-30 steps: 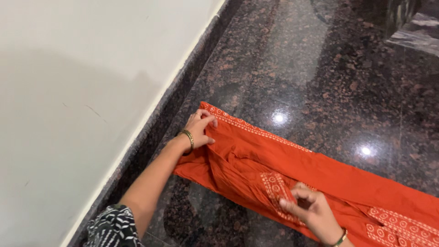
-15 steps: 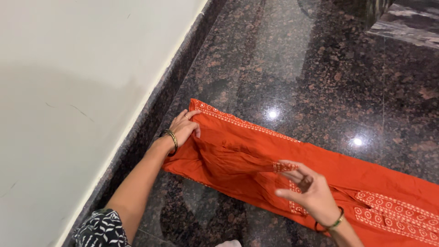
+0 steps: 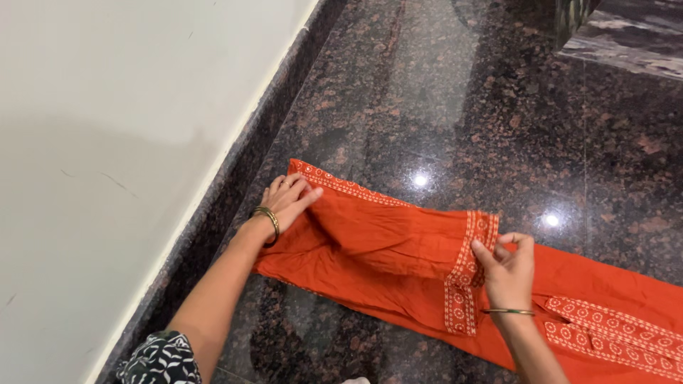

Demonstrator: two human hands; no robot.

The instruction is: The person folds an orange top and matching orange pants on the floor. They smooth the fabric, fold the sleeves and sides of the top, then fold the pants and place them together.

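An orange garment [image 3: 384, 245] with white printed borders lies spread on a dark polished granite floor [image 3: 455, 99]. My left hand [image 3: 288, 200] presses flat on its upper left corner, fingers together, a bangle on the wrist. My right hand [image 3: 506, 267] pinches the sleeve's white-patterned cuff [image 3: 466, 274], stretching the sleeve across the body of the garment. More of the garment with patterned trim [image 3: 605, 323] runs off to the lower right.
A white wall [image 3: 107, 142] with a dark stone skirting [image 3: 235, 185] runs along the left. A raised stone step [image 3: 626, 43] sits at the top right. Two light reflections shine on the floor above the garment.
My right hand has drawn the sleeve out to the right and laid its cuff flat across the garment. My left hand stayed pressed on the corner.
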